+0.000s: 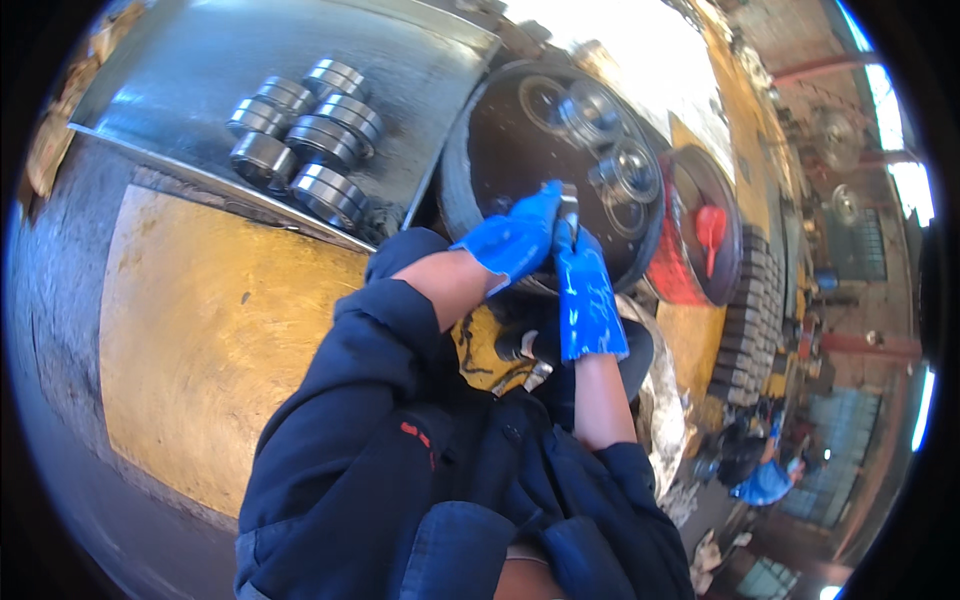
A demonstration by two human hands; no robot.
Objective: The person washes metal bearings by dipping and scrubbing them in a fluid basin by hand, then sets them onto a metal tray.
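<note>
Both my hands wear blue rubber gloves and meet over the near part of a round dark drum (455, 190). My left hand (522, 237) is closed on a shiny steel ring (569, 203), seen nearly edge-on. From below, my right hand (585, 285) grips the same ring, its glove wet and glossy. Much of the ring is hidden by the fingers. Beyond the hands, several polished steel bearing rings (630, 172) lie in the drum's dark liquid toward its right side. On a metal tray (420, 60) at the left stand several stacks of steel rings (328, 140).
Right of the drum is a red bucket (680, 270) with a red scoop (711, 232) in it. Rows of dark blocks (748, 320) stand farther right. A yellow board (215, 310) lies left of me. Another person in blue (765, 482) is in the right background.
</note>
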